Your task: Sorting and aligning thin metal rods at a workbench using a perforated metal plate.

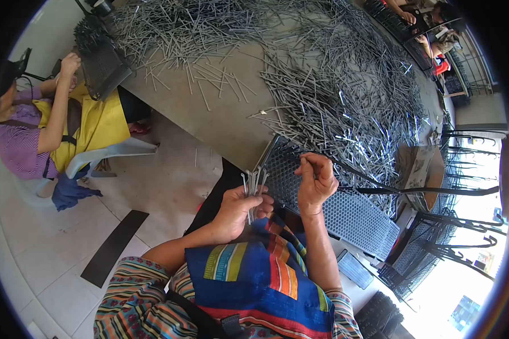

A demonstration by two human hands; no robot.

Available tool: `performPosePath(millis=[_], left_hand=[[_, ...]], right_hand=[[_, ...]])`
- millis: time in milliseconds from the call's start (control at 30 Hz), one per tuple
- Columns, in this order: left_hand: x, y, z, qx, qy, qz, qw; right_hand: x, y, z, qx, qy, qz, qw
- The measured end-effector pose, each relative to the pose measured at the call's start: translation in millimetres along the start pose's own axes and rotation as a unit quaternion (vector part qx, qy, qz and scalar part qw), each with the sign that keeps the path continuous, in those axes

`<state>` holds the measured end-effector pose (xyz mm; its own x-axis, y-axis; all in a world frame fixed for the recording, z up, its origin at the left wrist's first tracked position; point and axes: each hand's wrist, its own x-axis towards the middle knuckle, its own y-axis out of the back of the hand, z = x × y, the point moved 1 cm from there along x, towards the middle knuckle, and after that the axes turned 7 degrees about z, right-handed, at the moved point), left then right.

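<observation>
My left hand (232,213) is closed around a small bundle of thin grey metal rods (255,182), which stand up out of the fist with slightly flared ends. To its right, my right hand (318,185) is raised over a perforated metal tray (353,217), thumb and fingertips pinched together. Whatever the pinch holds is too small to make out. The tray is full of small round holes and slants from the table edge toward my right side. Just beyond it, a large heap of loose metal rods (333,107) covers much of the table (209,121).
At left, a co-worker in a yellow apron (104,121) sits on a plastic chair (116,150) by another dark tray (104,70). A cardboard box (418,161) and black mesh racks with hooked handles (430,246) stand at right. A dark strip (116,246) lies on the tiled floor.
</observation>
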<state>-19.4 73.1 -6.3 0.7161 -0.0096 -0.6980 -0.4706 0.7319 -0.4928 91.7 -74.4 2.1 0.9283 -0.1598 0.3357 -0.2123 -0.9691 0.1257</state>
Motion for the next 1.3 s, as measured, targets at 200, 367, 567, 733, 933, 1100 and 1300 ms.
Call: performPosePath(millis=[200, 367, 567, 733, 933, 1100, 1300], left_hand=[[3, 2, 1, -0.049, 0.006, 0.003, 0.999], [3, 3, 6, -0.009, 0.017, 0.012, 1.0], [3, 11, 2, 0.001, 0.041, 0.009, 0.999], [-5, 5, 9, 0.018, 0.057, -0.047, 0.997], [5, 12, -9, 0.006, 0.147, -0.055, 0.988], [1, 10, -8, -0.006, 0.094, -0.042, 0.995], [5, 12, -11, -0.016, 0.124, -0.004, 0.992]], right_hand=[[3, -6, -8, -0.041, 0.033, -0.054, 0.997], [9, -9, -16, -0.091, 0.1, -0.081, 0.987], [13, -14, -18, -0.122, 0.127, -0.108, 0.978], [16, -14, -17, -0.086, 0.056, -0.092, 0.99], [11, -16, -11, -0.117, 0.094, -0.138, 0.979], [17, -19, -12, -0.172, 0.052, -0.102, 0.978], [24, -21, -17, -0.241, 0.097, -0.119, 0.958]])
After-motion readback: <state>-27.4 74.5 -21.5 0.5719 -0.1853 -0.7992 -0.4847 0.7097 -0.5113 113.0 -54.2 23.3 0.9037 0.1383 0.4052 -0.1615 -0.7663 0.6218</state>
